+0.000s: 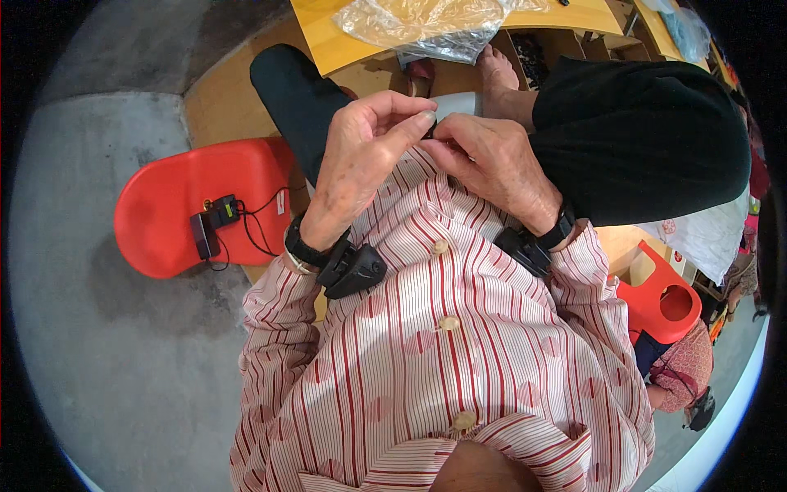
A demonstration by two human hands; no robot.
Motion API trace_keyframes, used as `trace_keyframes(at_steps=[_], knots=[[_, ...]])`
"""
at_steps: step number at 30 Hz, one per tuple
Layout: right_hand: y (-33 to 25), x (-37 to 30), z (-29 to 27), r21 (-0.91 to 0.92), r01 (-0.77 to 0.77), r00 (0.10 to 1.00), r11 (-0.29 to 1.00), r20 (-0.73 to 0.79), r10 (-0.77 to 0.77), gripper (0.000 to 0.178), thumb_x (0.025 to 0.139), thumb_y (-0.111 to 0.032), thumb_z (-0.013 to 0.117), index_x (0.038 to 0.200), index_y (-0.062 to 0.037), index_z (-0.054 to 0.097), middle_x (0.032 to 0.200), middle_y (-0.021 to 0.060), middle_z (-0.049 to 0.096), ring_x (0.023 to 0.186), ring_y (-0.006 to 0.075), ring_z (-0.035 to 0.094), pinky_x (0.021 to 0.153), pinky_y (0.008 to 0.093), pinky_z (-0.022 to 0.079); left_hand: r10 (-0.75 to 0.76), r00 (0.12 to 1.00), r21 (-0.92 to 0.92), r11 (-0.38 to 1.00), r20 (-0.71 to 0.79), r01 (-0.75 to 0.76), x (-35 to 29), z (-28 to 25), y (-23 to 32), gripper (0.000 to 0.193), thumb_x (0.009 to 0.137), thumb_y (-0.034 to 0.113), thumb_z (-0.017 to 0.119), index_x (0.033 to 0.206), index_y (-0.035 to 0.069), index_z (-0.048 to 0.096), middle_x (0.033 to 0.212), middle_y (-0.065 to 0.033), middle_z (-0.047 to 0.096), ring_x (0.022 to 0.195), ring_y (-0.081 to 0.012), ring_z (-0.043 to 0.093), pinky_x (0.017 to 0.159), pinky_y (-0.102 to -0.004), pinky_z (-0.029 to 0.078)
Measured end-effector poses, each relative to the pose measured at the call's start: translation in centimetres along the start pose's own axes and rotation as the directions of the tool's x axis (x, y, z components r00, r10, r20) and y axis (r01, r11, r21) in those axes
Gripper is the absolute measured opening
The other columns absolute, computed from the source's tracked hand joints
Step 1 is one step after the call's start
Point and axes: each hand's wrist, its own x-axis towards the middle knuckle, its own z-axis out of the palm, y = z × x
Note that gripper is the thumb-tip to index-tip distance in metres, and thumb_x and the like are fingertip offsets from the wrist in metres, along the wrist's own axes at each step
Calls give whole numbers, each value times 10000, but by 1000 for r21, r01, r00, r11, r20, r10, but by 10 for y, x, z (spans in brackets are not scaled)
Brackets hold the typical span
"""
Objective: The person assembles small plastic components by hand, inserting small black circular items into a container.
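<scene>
A red plastic stool [184, 205] bearing a small black device [215, 221] with wires near its right edge is seen on the grey floor [106, 344], a crumpled clear plastic bag [422, 25] lies on the yellow surface [328, 37], and another red stool [664, 299] is seen at right.

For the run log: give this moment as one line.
left hand: pinching small dark piece | right hand: pinching same piece | hands: fingertips together over lap | nearby: red chair, plastic bag on yellow table
</scene>
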Motion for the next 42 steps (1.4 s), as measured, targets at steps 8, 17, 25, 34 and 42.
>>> trace_keyframes(at_steps=[8, 17, 25, 34, 42], knots=[[0, -1, -4, 12, -59, 998, 998, -14, 59, 192, 794, -171, 700, 868, -43, 577, 685, 106, 604, 598, 260, 625, 527, 342, 487, -15, 1000, -11, 1000, -25, 15, 2, 4, -5, 179, 882, 75, 609, 1002, -57, 632, 897, -59, 655, 775, -62, 588, 676, -192, 468], [3, 0, -7, 3, 3, 996, 1000, -93, -3, 205, 763, -108, 721, 910, -51, 590, 737, 100, 630, 663, 257, 647, 557, 331, 504, -98, 995, -168, 981, -28, 92, 3, 7, -10, 224, 900, 109, 600, 1026, -75, 595, 855, -50, 637, 734, -57, 570, 662, -182, 446], [3, 3, -9, 43, 61, 992, 997, -115, -56, 201, 723, 20, 691, 900, -36, 614, 784, 93, 657, 725, 245, 668, 602, 311, 525, -143, 989, -200, 969, 25, 145, -2, 0, -5, 252, 916, 175, 596, 1027, -51, 604, 852, -36, 623, 733, -59, 545, 673, -191, 418], [3, 2, -11, 199, -26, 993, 980, -104, 47, 190, 732, 74, 640, 888, -32, 621, 802, 89, 667, 748, 240, 675, 634, 305, 528, -113, 993, -196, 974, 35, 118, -7, 2, -1, 239, 929, 170, 578, 1031, -43, 611, 854, -27, 614, 742, -66, 551, 677, -191, 420], [-4, 6, -14, 141, -70, 994, 988, -79, 81, 142, 757, 33, 653, 878, -31, 614, 787, 75, 667, 723, 221, 676, 630, 299, 528, -63, 998, -168, 984, 29, 67, -9, 1, 1, 212, 924, 125, 578, 1038, -52, 602, 882, -43, 622, 785, -72, 584, 715, -199, 468]])
